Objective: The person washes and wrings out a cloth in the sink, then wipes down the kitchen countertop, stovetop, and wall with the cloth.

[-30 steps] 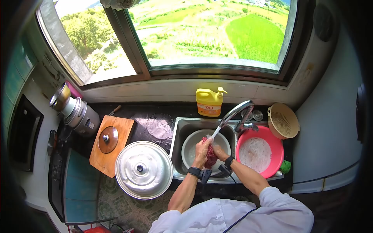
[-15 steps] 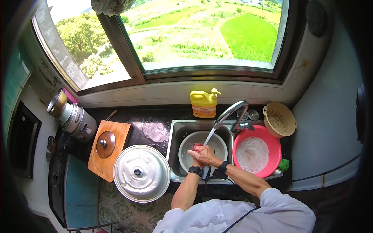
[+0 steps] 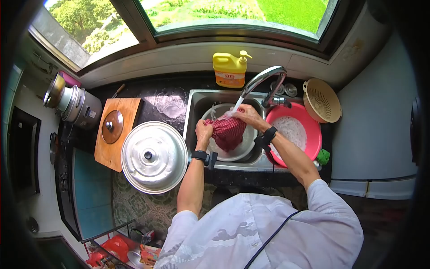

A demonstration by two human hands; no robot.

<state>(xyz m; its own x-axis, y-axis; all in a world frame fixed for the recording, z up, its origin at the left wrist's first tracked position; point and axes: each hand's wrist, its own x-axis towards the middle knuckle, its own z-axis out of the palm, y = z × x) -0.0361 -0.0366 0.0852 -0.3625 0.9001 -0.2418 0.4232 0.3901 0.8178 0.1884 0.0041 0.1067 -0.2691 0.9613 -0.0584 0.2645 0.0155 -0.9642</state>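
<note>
- Two closed grips pinch our red cloth point(image 3: 229, 133): left hand point(image 3: 204, 129) and right hand point(image 3: 251, 116) at opposite edges.
- We hold it opened out over the grey basin point(image 3: 249, 146), under the tap's point(image 3: 274, 71) stream.
- Our rinsing looks underway, unfinished while water runs.

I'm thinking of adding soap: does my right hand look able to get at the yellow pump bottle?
Probably, once your right hand lets go of the red cloth. The faucet partly blocks the way, but the side left of it looks free towards the yellow pump bottle.
</note>
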